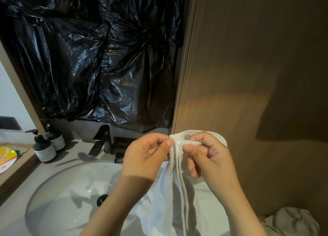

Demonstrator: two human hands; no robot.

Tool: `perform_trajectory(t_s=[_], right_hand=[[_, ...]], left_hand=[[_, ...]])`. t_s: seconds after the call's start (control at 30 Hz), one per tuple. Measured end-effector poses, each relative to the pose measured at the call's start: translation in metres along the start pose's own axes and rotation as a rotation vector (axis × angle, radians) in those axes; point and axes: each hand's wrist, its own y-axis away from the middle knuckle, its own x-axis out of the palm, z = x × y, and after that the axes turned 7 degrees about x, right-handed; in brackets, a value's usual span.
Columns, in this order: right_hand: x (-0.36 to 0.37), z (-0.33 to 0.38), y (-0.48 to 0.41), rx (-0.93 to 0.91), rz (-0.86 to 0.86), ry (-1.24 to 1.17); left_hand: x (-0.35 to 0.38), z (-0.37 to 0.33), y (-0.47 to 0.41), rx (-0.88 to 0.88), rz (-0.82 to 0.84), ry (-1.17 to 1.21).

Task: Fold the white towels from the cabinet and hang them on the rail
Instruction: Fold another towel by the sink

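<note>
Pinching the top edge of the white towel with the left hand, thumb against curled fingers. Gripping a bunched fold just beside it with the right hand, fingers curled. Bare forearms angled upward and inward.

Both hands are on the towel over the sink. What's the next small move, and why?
The left hand and right hand pinch the towel close together at its top, and it hangs bunched over the sink. So probably draw them apart along the top hem, to spread it flat before folding.
</note>
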Motion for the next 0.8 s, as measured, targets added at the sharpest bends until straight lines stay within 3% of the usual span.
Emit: perform_trajectory(t_s=[0.43, 0.8], right_hand=[[0.0017, 0.0073, -0.0021, -0.026, -0.024, 0.046], [0.0063, 0.0072, -0.0026, 0.009, 0.004, 0.011]], left_hand=[[-0.0061, -0.0064, 0.0030, 0.064, 0.106, -0.030], [-0.0081, -0.0021, 0.0063, 0.033, 0.030, 0.019]])
